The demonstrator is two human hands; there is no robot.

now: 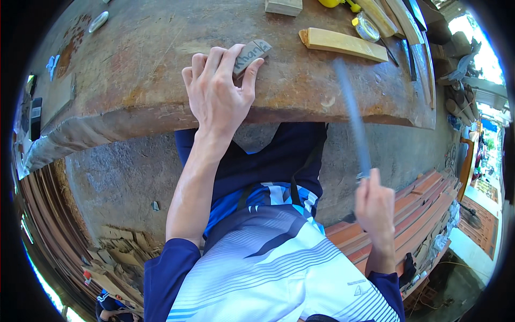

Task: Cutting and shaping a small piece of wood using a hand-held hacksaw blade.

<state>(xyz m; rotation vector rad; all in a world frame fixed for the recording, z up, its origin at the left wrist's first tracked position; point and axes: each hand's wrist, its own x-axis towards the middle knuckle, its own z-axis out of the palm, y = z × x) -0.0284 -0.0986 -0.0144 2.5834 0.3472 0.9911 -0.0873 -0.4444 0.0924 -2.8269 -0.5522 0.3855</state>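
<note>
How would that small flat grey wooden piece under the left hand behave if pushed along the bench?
The small flat grey wooden piece looks stiff and probably light. Lying flat, it should slide rather than roll. The left hand pins it on the rough wooden bench, which likely grips.

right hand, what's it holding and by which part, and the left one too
The right hand grips a long thin blurred tool by its lower end. The left hand presses a small flat wooden piece against the workbench.
</note>
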